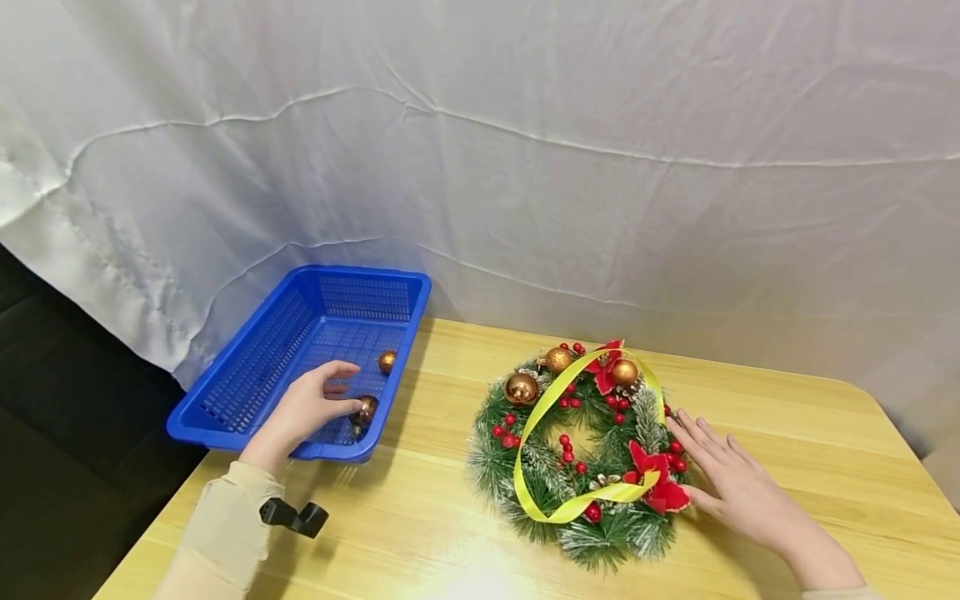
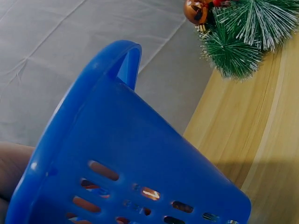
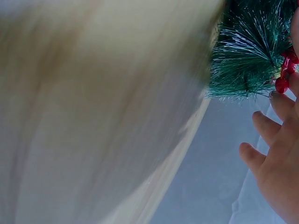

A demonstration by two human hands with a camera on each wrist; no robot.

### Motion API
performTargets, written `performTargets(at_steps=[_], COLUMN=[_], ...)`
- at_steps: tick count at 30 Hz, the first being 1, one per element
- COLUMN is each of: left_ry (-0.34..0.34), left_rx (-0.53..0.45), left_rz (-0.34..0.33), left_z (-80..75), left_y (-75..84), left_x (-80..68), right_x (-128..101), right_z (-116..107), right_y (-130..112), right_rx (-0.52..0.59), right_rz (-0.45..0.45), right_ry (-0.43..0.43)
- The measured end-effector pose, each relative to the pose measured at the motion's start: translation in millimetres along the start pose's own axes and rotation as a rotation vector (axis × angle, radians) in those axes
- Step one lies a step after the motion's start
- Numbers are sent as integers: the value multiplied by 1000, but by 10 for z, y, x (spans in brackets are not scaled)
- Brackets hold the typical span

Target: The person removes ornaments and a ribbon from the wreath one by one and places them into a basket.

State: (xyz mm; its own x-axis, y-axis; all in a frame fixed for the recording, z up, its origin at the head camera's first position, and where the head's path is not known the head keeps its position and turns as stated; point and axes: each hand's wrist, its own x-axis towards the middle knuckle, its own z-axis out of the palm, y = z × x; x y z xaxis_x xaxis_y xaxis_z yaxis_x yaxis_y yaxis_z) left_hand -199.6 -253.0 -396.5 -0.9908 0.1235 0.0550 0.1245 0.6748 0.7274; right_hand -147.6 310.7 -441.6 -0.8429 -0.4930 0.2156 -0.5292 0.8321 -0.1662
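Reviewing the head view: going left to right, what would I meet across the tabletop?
Blue perforated plastic basket → round green artificial wreath with red flowers and a looped yellow ribbon → right hand.

Room above basket (image 1: 330, 337); walls (image 1: 258, 367) block sides; gap between basket, wreath (image 1: 495, 462).

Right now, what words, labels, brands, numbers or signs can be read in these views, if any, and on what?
None: no readable text in any view. No lettering shows on the blue perforated plastic basket, round green wreath, flat yellow ribbon or light wooden tabletop.
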Motion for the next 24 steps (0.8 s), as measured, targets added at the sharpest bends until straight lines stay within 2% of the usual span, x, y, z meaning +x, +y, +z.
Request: performTargets(at_steps=[4, 13, 16, 19, 22, 24], left_ry=[13, 163, 222, 267, 256, 226], left_rx=[-10, -145, -177, -222, -287, -324], left_rz=[-6, 23, 67, 142, 227, 274], left_z=[-8, -41, -2, 84, 196, 277], left_y=[9, 105, 221, 404, 620, 766], left_x=[-15, -77, -75, -54, -21, 4], right_x=[-6, -3, -1, 1, 2, 3], right_z=[-8, -13, -16, -19, -24, -23], right_y=[-5, -18, -18, -20, -25, -25], right_rx=[0, 2, 6, 10, 14, 17], right_rz=[-6, -8, -6, 2, 9, 13], right_ry=[2, 6, 5, 1, -10, -15])
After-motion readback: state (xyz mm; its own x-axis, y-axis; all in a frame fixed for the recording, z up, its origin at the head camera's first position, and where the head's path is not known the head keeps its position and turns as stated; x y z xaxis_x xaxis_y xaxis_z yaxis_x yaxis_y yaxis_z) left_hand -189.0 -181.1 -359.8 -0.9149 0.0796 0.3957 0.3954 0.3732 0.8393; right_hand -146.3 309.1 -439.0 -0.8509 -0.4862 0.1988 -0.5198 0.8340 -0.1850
